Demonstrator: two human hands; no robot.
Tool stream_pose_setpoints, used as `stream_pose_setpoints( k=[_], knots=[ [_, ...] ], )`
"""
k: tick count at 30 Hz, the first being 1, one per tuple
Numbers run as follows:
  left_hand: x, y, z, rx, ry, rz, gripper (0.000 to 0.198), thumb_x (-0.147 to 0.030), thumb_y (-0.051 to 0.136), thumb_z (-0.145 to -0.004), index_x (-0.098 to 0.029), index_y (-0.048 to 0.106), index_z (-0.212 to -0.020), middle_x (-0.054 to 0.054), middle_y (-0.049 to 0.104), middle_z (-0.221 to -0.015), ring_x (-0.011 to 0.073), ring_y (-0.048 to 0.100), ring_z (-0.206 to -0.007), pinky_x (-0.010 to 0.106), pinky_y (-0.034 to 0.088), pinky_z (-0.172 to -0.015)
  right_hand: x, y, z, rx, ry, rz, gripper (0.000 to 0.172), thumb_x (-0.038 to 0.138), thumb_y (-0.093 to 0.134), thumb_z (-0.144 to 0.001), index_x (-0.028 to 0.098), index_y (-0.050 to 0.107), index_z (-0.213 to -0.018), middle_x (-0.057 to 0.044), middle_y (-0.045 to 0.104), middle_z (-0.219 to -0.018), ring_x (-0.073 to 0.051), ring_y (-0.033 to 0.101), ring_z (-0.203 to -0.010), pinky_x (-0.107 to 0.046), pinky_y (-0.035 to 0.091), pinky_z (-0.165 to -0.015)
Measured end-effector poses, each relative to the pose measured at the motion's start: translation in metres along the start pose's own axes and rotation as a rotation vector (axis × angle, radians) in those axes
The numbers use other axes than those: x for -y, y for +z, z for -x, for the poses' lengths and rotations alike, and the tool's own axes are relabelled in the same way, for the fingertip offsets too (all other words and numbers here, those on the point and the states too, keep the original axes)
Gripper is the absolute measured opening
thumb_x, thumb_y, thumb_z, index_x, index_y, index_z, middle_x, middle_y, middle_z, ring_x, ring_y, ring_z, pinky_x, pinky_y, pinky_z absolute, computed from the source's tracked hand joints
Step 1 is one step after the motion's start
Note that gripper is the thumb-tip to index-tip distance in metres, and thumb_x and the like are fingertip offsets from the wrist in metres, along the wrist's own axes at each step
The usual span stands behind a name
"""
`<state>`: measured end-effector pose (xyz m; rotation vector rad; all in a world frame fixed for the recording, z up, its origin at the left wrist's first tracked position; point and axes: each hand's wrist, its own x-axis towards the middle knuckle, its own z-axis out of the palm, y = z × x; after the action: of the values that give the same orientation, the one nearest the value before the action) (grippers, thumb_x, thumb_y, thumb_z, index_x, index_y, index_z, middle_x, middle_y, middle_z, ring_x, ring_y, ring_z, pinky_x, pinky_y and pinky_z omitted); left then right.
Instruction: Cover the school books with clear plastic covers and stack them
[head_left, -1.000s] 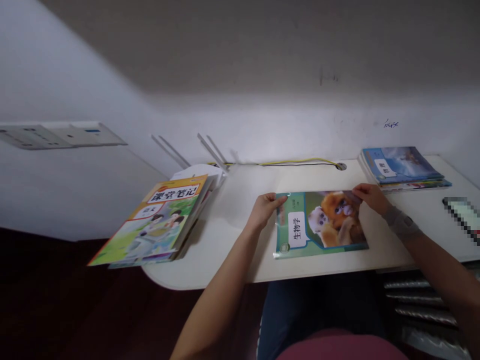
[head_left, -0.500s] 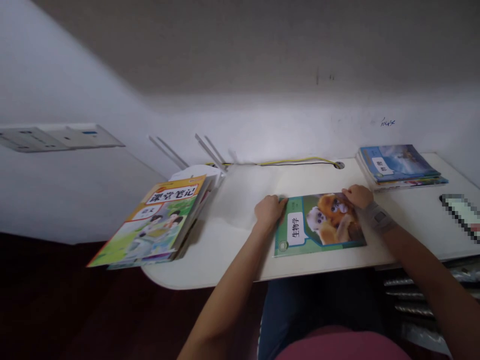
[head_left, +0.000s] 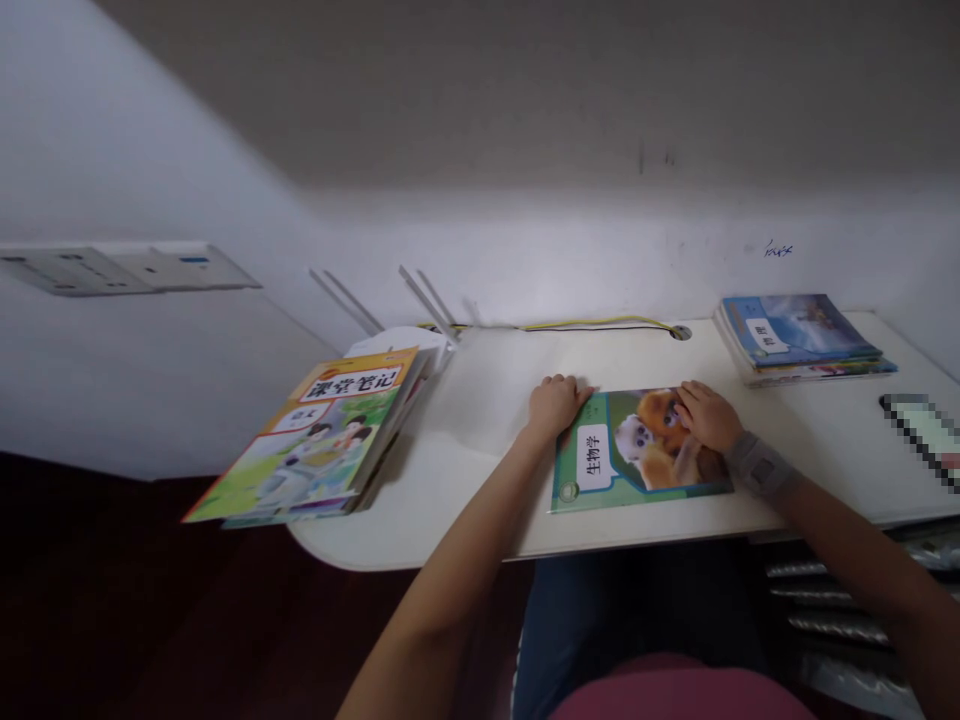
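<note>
A green book with monkeys on its cover [head_left: 645, 455] lies flat on the white desk [head_left: 465, 510] in front of me. My left hand [head_left: 556, 405] rests at the book's upper left corner, its fingers bent and apart, gripping nothing. My right hand [head_left: 709, 415] lies over the upper right part of the cover with its fingers spread on it. A translucent sheet [head_left: 491, 385] is spread on the desk, left of my left hand.
On the left, a stack of books [head_left: 322, 440] overhangs the desk edge. A second stack [head_left: 806, 335] stands at the back right, near a pixelated phone-like object [head_left: 926, 430]. Behind are a white router [head_left: 394, 340] and a yellow cable [head_left: 600, 322].
My right hand has moved left from the book's upper right edge onto its cover. My left hand has shifted slightly up and right, and its fingers have loosened. The camera view has shifted slightly.
</note>
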<state>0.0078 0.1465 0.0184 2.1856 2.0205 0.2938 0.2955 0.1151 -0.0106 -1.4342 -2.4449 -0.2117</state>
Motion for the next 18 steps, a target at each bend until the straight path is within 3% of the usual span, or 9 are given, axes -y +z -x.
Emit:
stream_pose_setpoints(
  k=[6, 9, 13, 16, 18],
  knots=[
    [0.005, -0.005, -0.011, 0.048, -0.067, 0.180, 0.045, -0.054, 0.044, -0.083, -0.015, 0.064, -0.071, 0.014, 0.066, -0.088, 0.0272, 0.059, -0.093, 0.033, 0.043, -0.078, -0.005, 0.008, 0.001, -0.060, -0.023, -0.008, 0.036, 0.025, 0.037, -0.091, 0.009, 0.057, -0.116, -0.016, 0.060, -0.119, -0.026, 0.050, -0.114, -0.040, 0.039, -0.099],
    [0.011, -0.010, -0.004, 0.063, -0.137, 0.341, 0.045, -0.053, 0.040, -0.086, -0.015, 0.063, -0.079, 0.012, 0.066, -0.081, 0.0238, 0.062, -0.081, 0.030, 0.045, -0.068, -0.006, 0.010, 0.002, -0.084, -0.024, -0.029, 0.035, 0.026, 0.038, -0.091, 0.011, 0.058, -0.117, -0.015, 0.061, -0.118, -0.026, 0.051, -0.113, -0.042, 0.040, -0.098],
    [0.023, -0.016, 0.035, 0.139, -0.228, 0.606, 0.046, -0.052, 0.035, -0.089, -0.013, 0.055, -0.105, 0.009, 0.067, -0.080, 0.0157, 0.061, -0.061, 0.026, 0.046, -0.054, -0.006, 0.011, 0.003, -0.104, -0.019, -0.068, 0.036, 0.025, 0.038, -0.091, 0.010, 0.058, -0.116, -0.017, 0.060, -0.118, -0.027, 0.051, -0.114, -0.043, 0.040, -0.099],
    [0.028, -0.019, 0.080, 0.284, -0.215, 0.796, 0.041, -0.050, 0.043, -0.086, -0.013, 0.058, -0.095, 0.007, 0.066, -0.074, 0.0134, 0.061, -0.057, 0.025, 0.049, -0.052, -0.006, 0.012, 0.003, -0.114, -0.012, -0.114, 0.036, 0.024, 0.038, -0.090, 0.010, 0.059, -0.116, -0.017, 0.060, -0.119, -0.027, 0.051, -0.115, -0.044, 0.039, -0.100],
    [0.025, -0.017, 0.107, 0.419, -0.223, 1.040, 0.035, -0.048, 0.054, -0.081, -0.014, 0.057, -0.090, 0.005, 0.065, -0.072, 0.0126, 0.060, -0.054, 0.023, 0.048, -0.048, -0.005, 0.013, 0.002, -0.122, 0.000, -0.156, 0.035, 0.023, 0.039, -0.090, 0.010, 0.059, -0.115, -0.017, 0.061, -0.118, -0.027, 0.051, -0.115, -0.044, 0.039, -0.101]
  ],
)
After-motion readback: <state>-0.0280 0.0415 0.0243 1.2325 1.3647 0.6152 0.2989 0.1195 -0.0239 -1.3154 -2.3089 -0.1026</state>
